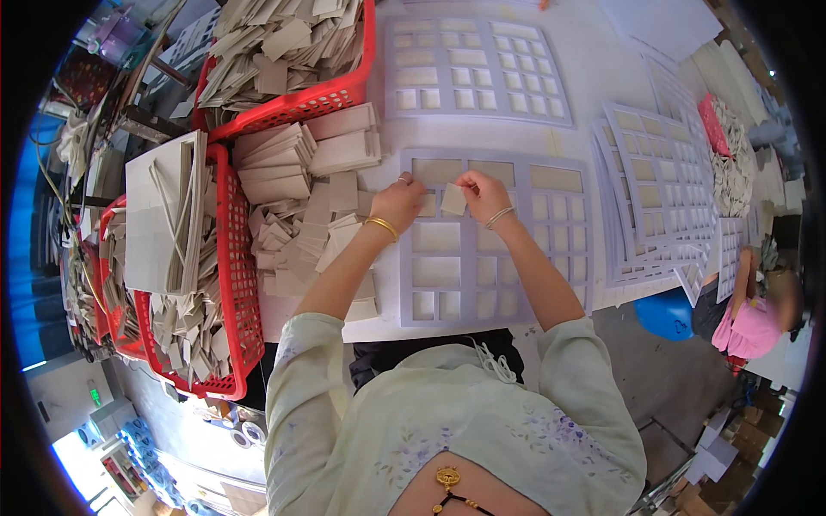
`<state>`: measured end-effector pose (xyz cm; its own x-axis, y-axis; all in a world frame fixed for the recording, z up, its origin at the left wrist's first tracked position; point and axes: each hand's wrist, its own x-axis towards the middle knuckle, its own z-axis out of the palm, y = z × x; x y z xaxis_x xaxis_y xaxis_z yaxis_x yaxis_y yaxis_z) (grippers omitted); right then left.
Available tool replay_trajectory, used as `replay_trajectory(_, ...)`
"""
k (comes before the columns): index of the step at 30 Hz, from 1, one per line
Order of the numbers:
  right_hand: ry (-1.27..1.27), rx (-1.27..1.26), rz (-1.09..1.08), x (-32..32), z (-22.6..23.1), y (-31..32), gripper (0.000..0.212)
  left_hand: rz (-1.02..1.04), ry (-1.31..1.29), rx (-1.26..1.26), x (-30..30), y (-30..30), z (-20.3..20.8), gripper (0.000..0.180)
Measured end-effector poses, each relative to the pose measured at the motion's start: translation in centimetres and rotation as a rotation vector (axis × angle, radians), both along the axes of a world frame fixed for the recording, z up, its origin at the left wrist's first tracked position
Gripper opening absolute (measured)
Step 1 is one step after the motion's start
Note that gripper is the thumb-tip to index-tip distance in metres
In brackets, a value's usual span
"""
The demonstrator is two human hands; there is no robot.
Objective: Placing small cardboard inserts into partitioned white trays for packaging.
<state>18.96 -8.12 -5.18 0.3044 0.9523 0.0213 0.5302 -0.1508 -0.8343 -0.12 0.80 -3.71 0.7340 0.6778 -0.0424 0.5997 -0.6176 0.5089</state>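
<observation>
A pale lavender-white board with rectangular cut-outs (469, 279) lies flat on the table in front of me. My right hand (488, 198) pinches a small grey-beige cardboard square (453, 199) between thumb and fingers, over the upper part of the board. Beside it, my left hand (398, 202) rests at the board's left edge. Its fingers are curled in by one of the small openings, and I cannot make out what is under the fingertips. Grey-beige card shows in the board's openings. Loose cardboard pieces (297, 245) lie left of my left hand.
Red plastic baskets (245, 284) heaped with cardboard pieces stand along the left. Stacked cards (344, 142) lie by the far basket. Another cut-out board (477, 116) sits farther back. More boards (654, 172) overlap at the right edge. Beyond them is a person in pink (753, 318).
</observation>
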Motion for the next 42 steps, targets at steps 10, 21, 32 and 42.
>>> replay_trajectory(10, -0.113, -0.045, 0.059, -0.5, 0.3, 0.5, 0.010, 0.088, -0.086, -0.149, -0.5, 1.1, 0.5, 0.009)
replay_trajectory(21, -0.253, -0.039, 0.152, -1.4, -0.2, 0.2, 0.010, 0.130, -0.075, -0.111, -1.0, 0.0, -0.1, 0.015)
replay_trajectory(32, -0.513, -0.007, 0.189, -2.0, 1.4, -0.8, 0.013, 0.251, -0.170, -0.431, -1.3, 0.3, -0.7, 0.018)
replay_trajectory(42, -0.614, -0.068, 0.192, -2.7, 0.8, -2.1, 0.011, 0.248, 0.069, -0.236, 0.1, -1.0, 0.2, 0.027)
